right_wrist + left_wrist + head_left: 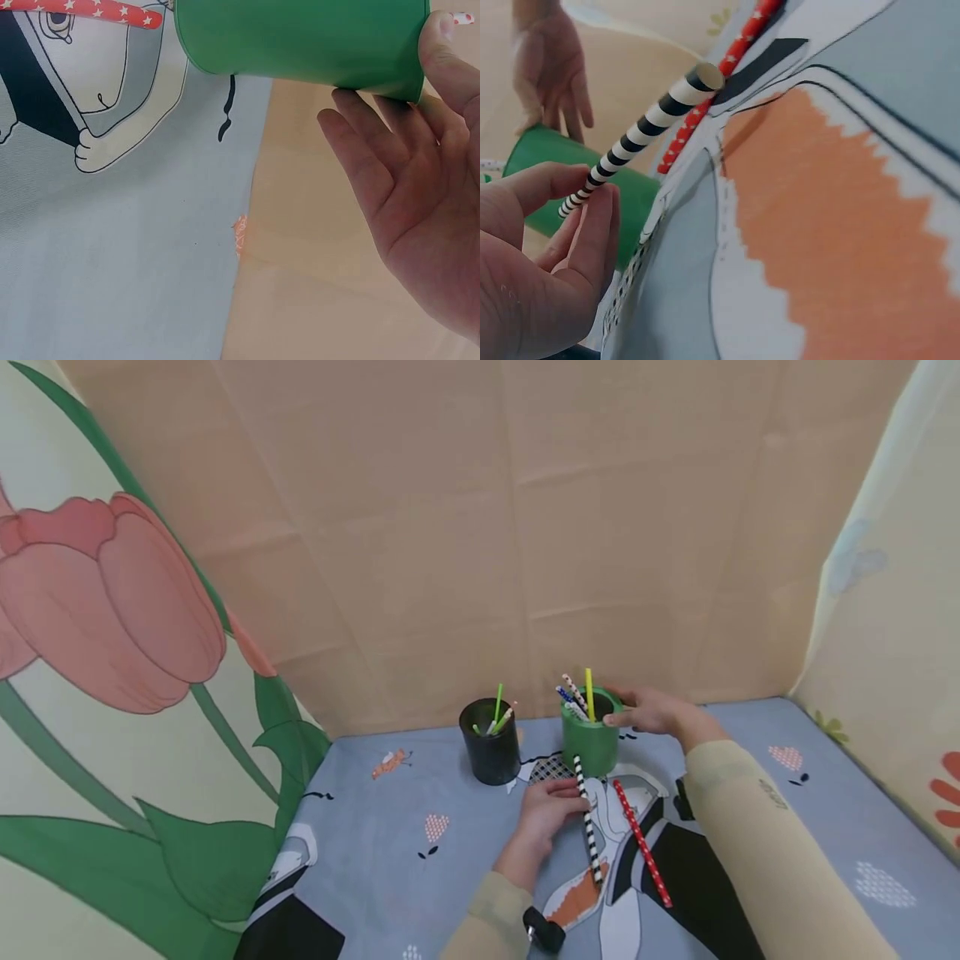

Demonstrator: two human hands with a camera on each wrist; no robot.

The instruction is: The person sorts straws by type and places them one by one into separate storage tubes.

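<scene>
My left hand (542,820) pinches a black-and-white striped straw (646,129) between thumb and fingertips. The straw slants over the patterned cloth, its upper end overlapping the front of a green cup (589,750) in the head view. At the cup's rim, my right hand (660,713) grips it, thumb over the edge and fingers along the far side (390,154). Several sticks stand in this cup, among them a yellow straw (589,693) and some patterned ones. Just right of the striped straw lies a red straw (642,843) with white stars.
A black cup (491,762) with several green and pale straws stands left of the green one. The blue printed cloth (397,852) covers the table. Brown sheeting (420,568) rises behind, with a tulip-printed curtain (105,602) at left and a pale one (885,635) at right.
</scene>
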